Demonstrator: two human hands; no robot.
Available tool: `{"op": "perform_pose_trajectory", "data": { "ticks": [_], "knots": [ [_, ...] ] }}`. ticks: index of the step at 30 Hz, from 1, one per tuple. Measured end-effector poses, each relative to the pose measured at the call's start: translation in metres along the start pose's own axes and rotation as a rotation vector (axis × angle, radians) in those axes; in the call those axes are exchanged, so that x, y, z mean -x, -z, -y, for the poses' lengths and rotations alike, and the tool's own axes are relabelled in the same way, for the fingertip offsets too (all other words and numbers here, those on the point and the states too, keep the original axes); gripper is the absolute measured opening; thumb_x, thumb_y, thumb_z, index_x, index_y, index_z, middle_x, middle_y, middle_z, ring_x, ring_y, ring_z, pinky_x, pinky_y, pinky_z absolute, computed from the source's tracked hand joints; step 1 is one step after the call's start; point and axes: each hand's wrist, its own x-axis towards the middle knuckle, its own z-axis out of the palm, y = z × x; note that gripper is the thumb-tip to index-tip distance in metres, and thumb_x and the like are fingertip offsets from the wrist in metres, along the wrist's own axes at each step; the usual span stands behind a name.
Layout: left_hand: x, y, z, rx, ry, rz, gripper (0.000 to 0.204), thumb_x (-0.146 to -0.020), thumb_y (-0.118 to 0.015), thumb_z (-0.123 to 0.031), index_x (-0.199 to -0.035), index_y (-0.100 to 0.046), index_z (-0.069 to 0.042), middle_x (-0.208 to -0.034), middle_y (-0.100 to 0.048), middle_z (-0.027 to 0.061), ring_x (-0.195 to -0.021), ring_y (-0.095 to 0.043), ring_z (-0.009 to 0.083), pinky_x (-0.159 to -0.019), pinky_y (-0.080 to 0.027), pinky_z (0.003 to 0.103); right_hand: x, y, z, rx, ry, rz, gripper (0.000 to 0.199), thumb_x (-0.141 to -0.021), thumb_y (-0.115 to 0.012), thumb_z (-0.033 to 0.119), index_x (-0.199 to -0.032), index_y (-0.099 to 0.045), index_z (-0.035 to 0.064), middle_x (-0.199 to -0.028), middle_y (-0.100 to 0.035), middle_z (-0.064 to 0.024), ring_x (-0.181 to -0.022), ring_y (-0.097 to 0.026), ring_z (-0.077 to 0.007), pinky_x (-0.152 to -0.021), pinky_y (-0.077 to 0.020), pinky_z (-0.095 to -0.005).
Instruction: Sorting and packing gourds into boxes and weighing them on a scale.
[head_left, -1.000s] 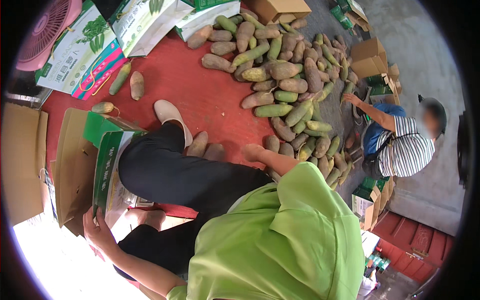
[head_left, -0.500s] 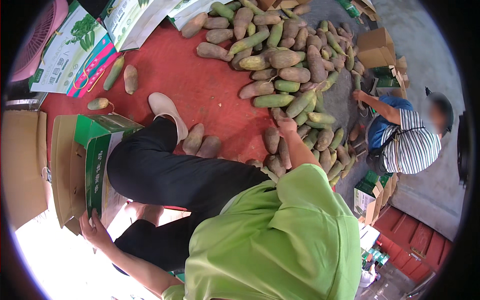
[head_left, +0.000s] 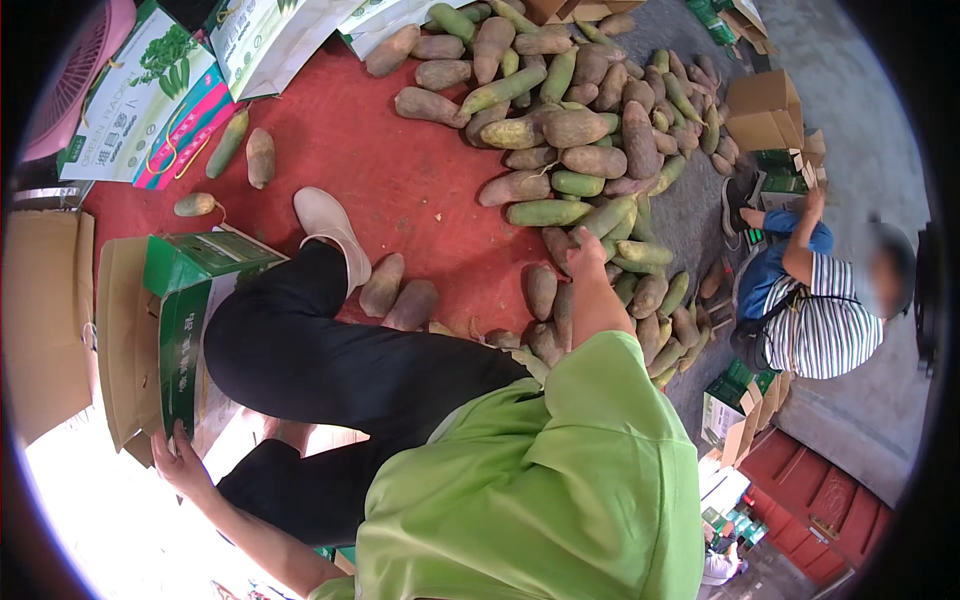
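My left hand (head_left: 181, 468) grips the lower edge of a green and white carton (head_left: 185, 345), its thumb lying on the side panel. The carton stands with its brown flaps spread beside my left leg, and its inside is mostly hidden. My right arm stretches over a large heap of green radishes (head_left: 575, 212), many coated with brown soil. Among them, my right hand (head_left: 586, 256) has its fingers reaching out next to a soil-covered radish (head_left: 557, 246), with nothing visible in its grasp. Two brown radishes (head_left: 411, 304) lie near my shoe.
Printed white cartons (head_left: 140, 95) and a pink basket (head_left: 75, 85) stand at upper left, near a few loose radishes (head_left: 260, 158). A co-worker in a striped shirt (head_left: 825, 320) sits at right, among open brown boxes (head_left: 765, 110). Red sheeting (head_left: 350, 130) covers the floor.
My right hand has shifted slightly within the heap, its fingers now more stretched out. My left hand stays on the carton. The co-worker's arm has moved from the radishes toward the boxes.
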Motion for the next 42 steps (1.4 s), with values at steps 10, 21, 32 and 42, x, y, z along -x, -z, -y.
{"op": "perform_pose_trajectory", "data": {
  "ticks": [10,21,32,42],
  "knots": [
    [0.000,-0.003,0.005,0.016,0.009,0.011,0.019,-0.086,-0.065,-0.008,-0.103,-0.062,0.001,-0.087,-0.065,0.0149,-0.075,-0.063,0.0294,-0.068,-0.048,0.037,0.015,-0.021,-0.006,-0.023,-0.014,0.348,0.018,-0.085,-0.067,0.027,-0.098,-0.058,0.0182,-0.083,-0.058,-0.0045,-0.062,-0.051,-0.0195,-0.059,-0.0383,-0.0319],
    [0.000,0.003,-0.014,0.022,-0.001,-0.017,0.011,-0.086,-0.064,-0.009,-0.092,-0.061,0.000,-0.080,-0.061,0.0131,-0.071,-0.060,0.0286,-0.065,-0.047,0.036,0.109,-0.046,-0.113,1.294,0.916,0.695,0.048,-0.072,-0.074,0.027,-0.116,-0.061,0.0117,-0.104,-0.067,-0.0130,-0.098,-0.063,-0.0302,-0.080,-0.0506,-0.0408],
    [-0.001,0.014,-0.038,-0.013,0.009,-0.033,0.009,-0.083,-0.063,-0.003,-0.091,-0.062,0.001,-0.085,-0.062,0.0134,-0.076,-0.060,0.0289,-0.071,-0.047,0.035,0.103,-0.037,-0.084,2.220,1.182,0.456,0.072,-0.066,-0.079,0.028,-0.130,-0.045,0.0211,-0.137,-0.041,-0.0055,-0.127,-0.041,-0.0283,-0.097,-0.0414,-0.0507],
    [0.000,0.019,-0.055,-0.011,0.073,-0.019,0.010,-0.071,-0.067,-0.002,-0.081,-0.064,-0.003,-0.080,-0.062,0.0092,-0.076,-0.061,0.0285,-0.068,-0.049,0.038,0.124,-0.037,-0.090,2.209,1.288,0.564,0.072,-0.059,-0.083,0.026,-0.122,-0.051,0.0160,-0.127,-0.051,-0.0094,-0.118,-0.049,-0.0283,-0.091,-0.0468,-0.0434]
  ]
}}
